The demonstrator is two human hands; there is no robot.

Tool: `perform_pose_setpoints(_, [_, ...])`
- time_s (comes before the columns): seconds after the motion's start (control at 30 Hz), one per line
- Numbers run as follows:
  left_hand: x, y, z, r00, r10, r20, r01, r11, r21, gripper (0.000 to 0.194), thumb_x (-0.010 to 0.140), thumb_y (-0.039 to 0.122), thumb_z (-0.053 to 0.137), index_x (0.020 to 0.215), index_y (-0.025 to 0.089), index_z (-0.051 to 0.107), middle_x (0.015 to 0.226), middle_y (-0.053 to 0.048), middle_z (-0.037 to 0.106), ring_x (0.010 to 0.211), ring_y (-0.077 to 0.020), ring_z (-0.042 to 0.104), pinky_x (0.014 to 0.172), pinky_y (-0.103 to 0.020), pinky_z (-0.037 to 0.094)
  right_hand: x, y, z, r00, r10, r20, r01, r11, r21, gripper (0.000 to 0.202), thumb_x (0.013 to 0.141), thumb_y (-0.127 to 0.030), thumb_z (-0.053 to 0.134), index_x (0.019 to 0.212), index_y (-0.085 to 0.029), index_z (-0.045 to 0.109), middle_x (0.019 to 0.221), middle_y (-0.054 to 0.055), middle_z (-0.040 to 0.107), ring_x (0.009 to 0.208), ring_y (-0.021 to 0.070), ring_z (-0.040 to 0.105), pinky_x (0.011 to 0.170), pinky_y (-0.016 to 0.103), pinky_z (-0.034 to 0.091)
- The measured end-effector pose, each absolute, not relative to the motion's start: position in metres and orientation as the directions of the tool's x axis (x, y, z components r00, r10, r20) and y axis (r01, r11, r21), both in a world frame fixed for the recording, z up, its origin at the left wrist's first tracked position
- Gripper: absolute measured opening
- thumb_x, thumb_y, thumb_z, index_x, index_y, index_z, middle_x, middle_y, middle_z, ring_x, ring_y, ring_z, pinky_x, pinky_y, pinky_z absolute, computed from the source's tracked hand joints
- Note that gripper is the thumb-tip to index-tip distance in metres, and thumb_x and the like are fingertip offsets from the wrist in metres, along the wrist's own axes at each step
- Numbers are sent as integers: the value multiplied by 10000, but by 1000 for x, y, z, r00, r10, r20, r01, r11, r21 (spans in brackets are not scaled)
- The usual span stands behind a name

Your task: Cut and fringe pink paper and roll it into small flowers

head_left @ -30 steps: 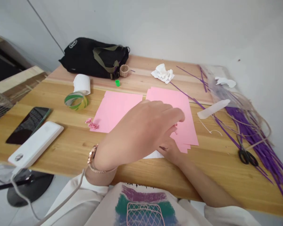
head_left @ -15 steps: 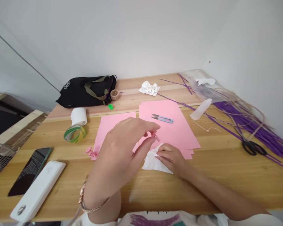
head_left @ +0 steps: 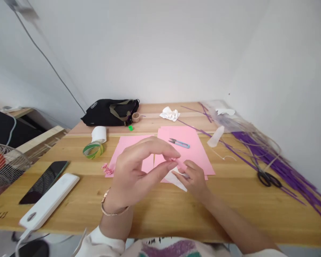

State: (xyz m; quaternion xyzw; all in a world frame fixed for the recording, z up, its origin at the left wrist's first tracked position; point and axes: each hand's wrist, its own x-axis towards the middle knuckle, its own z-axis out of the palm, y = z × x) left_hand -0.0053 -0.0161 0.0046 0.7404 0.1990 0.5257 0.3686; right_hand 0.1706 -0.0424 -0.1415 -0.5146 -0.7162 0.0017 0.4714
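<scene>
My left hand (head_left: 147,167) is closed in a pinch, thumb and forefinger on a small pink paper piece (head_left: 180,164) with a crinkled end. The piece's smooth end points toward my right hand (head_left: 195,179). My right hand's fingers are closed on a white tissue (head_left: 179,182), with their tips close to the pink piece; whether they grip it too I cannot tell. Below and behind both hands lie pink paper sheets (head_left: 183,134). On them rest blue-handled thread snips (head_left: 179,143). Frilly pink pieces (head_left: 107,169) lie left of my left wrist.
Left are a phone (head_left: 44,182), a white power bank (head_left: 50,200), a tape roll (head_left: 93,150) and a white paper roll (head_left: 98,134). A black bag (head_left: 109,112) and crumpled tissue (head_left: 170,114) sit at the back. Right are black scissors (head_left: 269,178) and purple strips (head_left: 278,160).
My hands have come closer together, and the pink piece now reaches my right fingertips. The right hand and tissue have shifted slightly. The view has tilted up.
</scene>
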Motion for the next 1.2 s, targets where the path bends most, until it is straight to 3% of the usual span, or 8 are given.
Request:
perform_pose_setpoints(0.17, [-4,-5,0,416,797,438,-385,-281,879,141,720,298,713,740,192,622,702,-40,627,632,-132,567,565,-273,483,173,-48,-141,-42,744,666,754,461,-468,355,889,-253,507,543,-188,458,555,-13,456,515,106,442,496,245,338])
perform_pose_setpoints(0.33, [-15,7,-9,429,863,269,-487,-30,873,167,724,318,707,729,188,602,626,4,551,551,-80,478,529,-228,423,173,-49,-156,-18,833,553,729,389,-563,345,925,-262,424,588,-194,452,567,-18,467,503,104,459,477,232,359])
perform_pose_setpoints(0.43, [-20,11,-14,403,878,256,-530,-4,848,160,720,314,713,728,187,615,610,15,528,547,-73,459,529,-219,409,171,-50,-161,-29,864,503,713,370,-595,338,930,-295,404,612,-201,472,577,-12,502,511,116,493,475,233,388])
perform_pose_setpoints(0.6, [-15,17,-18,388,900,198,-542,49,839,125,728,292,712,761,185,657,632,6,556,580,-69,484,551,-206,410,169,-55,-164,-51,909,414,656,343,-672,254,924,-303,403,822,-224,622,671,-2,634,586,139,585,527,239,451])
perform_pose_setpoints(0.77, [-6,16,-17,423,887,185,-533,79,842,129,708,296,732,735,185,672,610,7,577,570,-72,495,547,-208,409,172,-60,-158,62,915,399,687,250,-682,325,859,-401,528,604,-208,588,505,-40,564,435,107,497,426,213,390])
perform_pose_setpoints(0.97, [-1,24,-20,398,906,142,-520,96,849,155,703,297,738,743,162,673,613,-2,610,567,-70,517,565,-207,413,179,-58,-159,-42,872,488,779,334,-530,420,841,-450,546,503,-202,524,421,-49,491,372,89,447,377,194,354])
perform_pose_setpoints(1.1, [-3,31,-23,343,930,131,-474,51,879,180,699,316,740,742,153,676,646,-17,640,591,-83,549,589,-214,436,184,-57,-161,-70,887,456,763,342,-548,369,892,-382,474,591,-211,600,458,-39,536,402,98,501,417,183,407])
perform_pose_setpoints(1.2, [-5,33,-24,288,946,150,-424,-14,906,117,714,266,729,767,171,685,687,-10,659,626,-84,573,618,-210,457,186,-57,-164,3,909,417,742,277,-610,277,910,-335,419,833,-226,662,646,-6,660,577,135,630,520,197,495])
